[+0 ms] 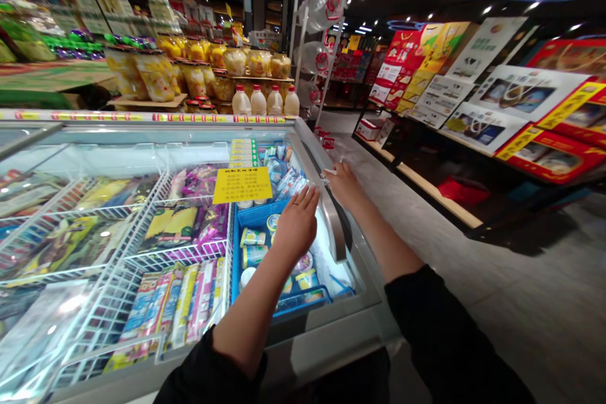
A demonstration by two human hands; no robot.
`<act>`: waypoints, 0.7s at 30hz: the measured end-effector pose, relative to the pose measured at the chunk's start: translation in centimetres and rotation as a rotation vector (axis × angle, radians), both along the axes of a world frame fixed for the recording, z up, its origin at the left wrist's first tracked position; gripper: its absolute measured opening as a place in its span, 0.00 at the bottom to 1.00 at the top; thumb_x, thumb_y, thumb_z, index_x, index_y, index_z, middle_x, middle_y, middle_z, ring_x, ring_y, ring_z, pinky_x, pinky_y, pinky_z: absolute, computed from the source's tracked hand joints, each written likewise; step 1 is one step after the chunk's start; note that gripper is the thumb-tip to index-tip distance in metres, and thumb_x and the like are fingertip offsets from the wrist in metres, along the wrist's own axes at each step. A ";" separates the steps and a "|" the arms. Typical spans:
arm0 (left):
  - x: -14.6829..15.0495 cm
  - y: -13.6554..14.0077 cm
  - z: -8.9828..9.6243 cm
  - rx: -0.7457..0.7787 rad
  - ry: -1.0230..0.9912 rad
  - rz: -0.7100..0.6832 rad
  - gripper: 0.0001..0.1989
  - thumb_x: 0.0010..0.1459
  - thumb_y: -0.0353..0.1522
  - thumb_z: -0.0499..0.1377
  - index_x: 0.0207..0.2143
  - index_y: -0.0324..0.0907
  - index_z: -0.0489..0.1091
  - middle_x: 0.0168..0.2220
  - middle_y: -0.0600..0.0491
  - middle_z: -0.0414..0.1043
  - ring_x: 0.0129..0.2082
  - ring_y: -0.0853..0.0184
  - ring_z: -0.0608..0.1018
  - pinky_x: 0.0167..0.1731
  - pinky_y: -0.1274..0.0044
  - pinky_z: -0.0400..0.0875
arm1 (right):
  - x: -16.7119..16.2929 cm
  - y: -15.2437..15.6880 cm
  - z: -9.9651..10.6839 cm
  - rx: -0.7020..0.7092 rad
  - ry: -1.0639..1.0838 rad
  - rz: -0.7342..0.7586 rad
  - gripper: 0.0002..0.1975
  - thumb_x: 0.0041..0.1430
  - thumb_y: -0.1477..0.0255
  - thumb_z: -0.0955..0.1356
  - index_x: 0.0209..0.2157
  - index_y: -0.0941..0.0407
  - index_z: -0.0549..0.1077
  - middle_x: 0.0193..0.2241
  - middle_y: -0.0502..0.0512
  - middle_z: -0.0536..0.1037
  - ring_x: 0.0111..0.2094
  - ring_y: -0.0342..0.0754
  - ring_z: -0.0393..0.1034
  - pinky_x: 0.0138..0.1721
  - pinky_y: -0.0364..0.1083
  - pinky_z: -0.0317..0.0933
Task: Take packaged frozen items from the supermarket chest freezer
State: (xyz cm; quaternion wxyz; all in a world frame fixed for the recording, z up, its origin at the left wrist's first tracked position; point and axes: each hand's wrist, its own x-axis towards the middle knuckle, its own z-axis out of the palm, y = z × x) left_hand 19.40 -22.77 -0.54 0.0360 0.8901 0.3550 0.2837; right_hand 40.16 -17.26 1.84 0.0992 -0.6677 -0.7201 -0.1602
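My left hand (298,221) lies flat with its fingers stretched out over the glass lid (326,227) of a chest freezer, close to the yellow notice (243,185). A ring shows on one finger. My right hand (344,184) is at the freezer's right rim, beside the curved grey handle (326,208). Its fingers are bent over a small white cloth or tissue (327,174), mostly hidden by the hand. Under the glass, below my left hand, a blue basket (235,252) holds several ice cream tubs (254,256).
White wire baskets (106,271) with packaged ice creams fill the freezer's left part. Behind it stand jars of yellow fruit (194,79) and white bottles with red caps (258,102). Boxed goods (511,98) sit on a low shelf at right, across a grey floor (449,271).
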 end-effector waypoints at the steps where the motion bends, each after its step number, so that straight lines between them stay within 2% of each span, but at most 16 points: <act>1: -0.1 0.1 0.2 -0.004 0.005 0.010 0.31 0.64 0.22 0.49 0.70 0.35 0.61 0.72 0.42 0.60 0.74 0.58 0.60 0.73 0.60 0.58 | -0.1 0.5 0.1 0.007 -0.004 0.003 0.20 0.71 0.76 0.62 0.58 0.56 0.78 0.54 0.69 0.76 0.57 0.62 0.69 0.54 0.59 0.72; 4: -0.5 0.6 0.7 -0.029 0.028 0.054 0.32 0.64 0.21 0.48 0.70 0.32 0.59 0.72 0.41 0.58 0.74 0.59 0.58 0.73 0.61 0.57 | 0.0 -0.2 0.2 -0.012 -0.033 0.005 0.21 0.71 0.77 0.61 0.60 0.54 0.75 0.53 0.65 0.77 0.56 0.58 0.71 0.54 0.53 0.71; 8: -0.6 1.3 1.2 -0.046 0.015 0.083 0.32 0.65 0.22 0.48 0.71 0.32 0.59 0.73 0.43 0.58 0.75 0.60 0.57 0.73 0.62 0.56 | 0.3 -3.1 0.2 -0.092 -0.071 -0.025 0.25 0.72 0.78 0.58 0.66 0.55 0.69 0.60 0.63 0.76 0.60 0.56 0.70 0.58 0.50 0.68; 10: -0.5 1.5 1.1 -0.046 0.000 0.079 0.31 0.65 0.22 0.49 0.70 0.32 0.60 0.72 0.43 0.58 0.74 0.59 0.58 0.73 0.62 0.57 | 0.0 -3.4 0.4 -0.117 -0.064 -0.039 0.25 0.72 0.79 0.57 0.66 0.55 0.68 0.63 0.62 0.74 0.63 0.54 0.68 0.61 0.50 0.65; 12: -0.4 1.5 1.0 -0.039 -0.007 0.071 0.31 0.64 0.21 0.49 0.70 0.31 0.61 0.72 0.43 0.59 0.74 0.59 0.59 0.73 0.61 0.58 | -0.6 -2.2 0.6 -0.131 -0.055 -0.049 0.25 0.73 0.79 0.57 0.66 0.57 0.68 0.64 0.63 0.73 0.64 0.54 0.66 0.63 0.49 0.62; 17: -0.7 1.1 0.7 -0.015 0.002 0.054 0.32 0.63 0.21 0.50 0.69 0.33 0.61 0.72 0.43 0.59 0.74 0.59 0.59 0.73 0.61 0.58 | -2.5 3.0 1.4 -0.162 -0.049 -0.097 0.24 0.73 0.78 0.57 0.64 0.58 0.72 0.67 0.67 0.69 0.67 0.56 0.63 0.65 0.52 0.60; 21: -1.6 1.1 0.9 -0.030 -0.039 0.102 0.31 0.64 0.21 0.49 0.70 0.34 0.61 0.72 0.43 0.59 0.74 0.60 0.59 0.73 0.62 0.58 | -2.6 3.2 2.2 -0.183 -0.047 -0.096 0.25 0.72 0.80 0.56 0.63 0.57 0.73 0.66 0.68 0.71 0.63 0.57 0.68 0.60 0.52 0.64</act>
